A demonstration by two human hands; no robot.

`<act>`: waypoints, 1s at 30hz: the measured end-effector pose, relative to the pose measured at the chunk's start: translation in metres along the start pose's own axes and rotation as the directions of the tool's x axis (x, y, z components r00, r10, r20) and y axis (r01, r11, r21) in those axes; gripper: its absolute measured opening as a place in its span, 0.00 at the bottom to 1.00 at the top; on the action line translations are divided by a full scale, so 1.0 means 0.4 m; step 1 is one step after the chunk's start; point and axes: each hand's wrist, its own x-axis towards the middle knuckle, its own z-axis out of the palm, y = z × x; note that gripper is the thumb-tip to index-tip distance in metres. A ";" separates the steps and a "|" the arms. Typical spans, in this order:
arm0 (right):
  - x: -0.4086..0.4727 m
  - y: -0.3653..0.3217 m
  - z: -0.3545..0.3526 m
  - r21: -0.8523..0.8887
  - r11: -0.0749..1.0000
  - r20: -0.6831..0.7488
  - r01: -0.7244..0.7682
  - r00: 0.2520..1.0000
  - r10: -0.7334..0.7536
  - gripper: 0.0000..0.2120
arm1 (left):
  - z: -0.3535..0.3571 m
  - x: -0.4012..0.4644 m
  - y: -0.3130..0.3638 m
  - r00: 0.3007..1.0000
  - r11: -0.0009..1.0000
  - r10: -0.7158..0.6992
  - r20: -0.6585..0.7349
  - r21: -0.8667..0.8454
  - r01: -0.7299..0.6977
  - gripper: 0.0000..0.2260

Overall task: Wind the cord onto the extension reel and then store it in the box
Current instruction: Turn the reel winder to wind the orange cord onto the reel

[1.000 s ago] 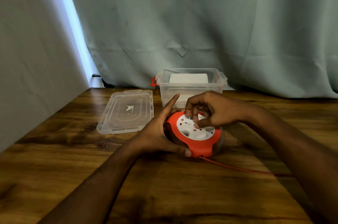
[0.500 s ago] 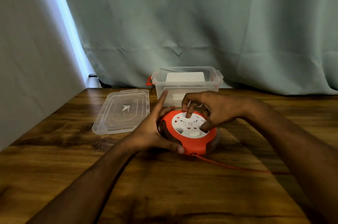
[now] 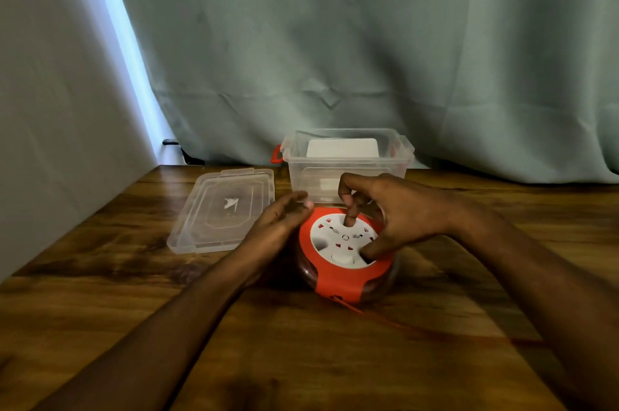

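Note:
The orange extension reel (image 3: 338, 276) with a white socket face lies flat on the wooden table (image 3: 301, 360). My right hand (image 3: 392, 213) rests on top of it, one finger pushed into a hole of the white face and the thumb in another recess. My left hand (image 3: 279, 219) lies flat against the reel's left side, fingers straight. An orange cord (image 3: 418, 330) runs from the reel's front toward the right and passes under my right forearm. Behind the reel stands the clear plastic box (image 3: 345, 156), lid off, with a white object inside.
The box's clear lid (image 3: 224, 209) lies flat on the table left of the box. A grey-green curtain (image 3: 368, 58) hangs along the table's far edge, and a pale wall (image 3: 50, 109) borders the left side.
The white face has turned under my right hand's finger. My left hand has loosened from gripping the reel's front-left side to lying flat against it. The camera has shifted slightly.

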 end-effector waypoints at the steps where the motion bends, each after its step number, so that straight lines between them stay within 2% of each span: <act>1: 0.001 -0.003 0.004 0.002 1.000 0.000 0.000 1.000 0.000 0.30 | 0.007 0.004 -0.004 0.998 0.998 0.014 -0.067 0.068 -0.010 0.16; 3: 0.003 -0.008 0.009 -0.014 1.000 -0.002 0.007 1.000 -0.007 0.30 | 0.015 0.002 -0.012 0.986 0.976 0.105 -0.130 0.204 -0.077 0.09; 5: 0.008 -0.009 0.014 -0.040 0.999 0.000 0.010 1.000 -0.010 0.30 | 0.006 -0.003 -0.014 0.967 0.926 0.194 -0.165 0.356 -0.125 0.07; 7: 0.009 -0.007 0.019 -0.049 0.999 0.005 0.003 1.000 -0.003 0.30 | -0.005 -0.002 -0.017 0.962 0.895 0.210 -0.172 0.429 -0.119 0.07; 14: 0.004 0.001 0.019 -0.061 0.998 -0.071 -0.004 0.997 -0.001 0.26 | 0.016 -0.004 -0.010 0.986 0.975 0.146 -0.079 0.179 -0.130 0.11; 18: 0.007 -0.008 0.026 -0.069 0.997 -0.073 -0.037 0.997 0.032 0.23 | 0.024 -0.007 -0.003 0.994 0.977 0.105 0.000 0.186 -0.103 0.13; 26: 0.026 -0.012 0.054 -0.119 0.979 -0.130 -0.168 0.980 0.152 0.26 | 0.031 -0.012 -0.011 0.994 0.989 0.112 -0.007 0.094 -0.111 0.11; 30: 0.030 -0.009 0.049 -0.106 0.988 -0.153 -0.112 0.984 0.095 0.22 | 0.026 -0.012 -0.020 0.989 0.987 0.142 -0.042 0.084 -0.139 0.09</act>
